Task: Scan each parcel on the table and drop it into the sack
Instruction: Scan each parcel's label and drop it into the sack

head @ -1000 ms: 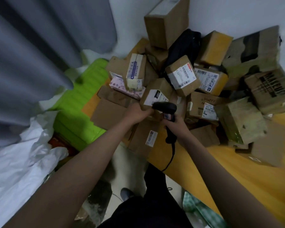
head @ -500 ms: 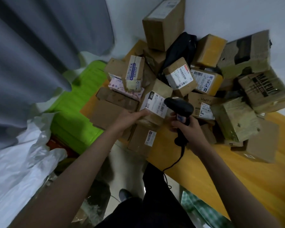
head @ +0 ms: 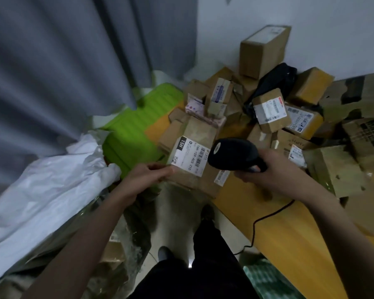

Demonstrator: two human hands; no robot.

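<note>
Now left hand (head: pixel 143 177) fingers pinch parcel (head: pixel 192 156) beside scanner (head: pixel 231 154).

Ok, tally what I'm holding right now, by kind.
Labelled parcel, in the left hand: 1
Black scanner, in the right hand: 1
Total: 2

Brown parcel (head: pixel 192 156) at frame centre, tilted, white barcode label up. Black scanner (head: pixel 231 154) just right of it. More parcels (head: pixel 272 113) heaped upper right on yellow desk (head: pixel 289 229). White sack (head: pixel 41 195) lower left.
</note>
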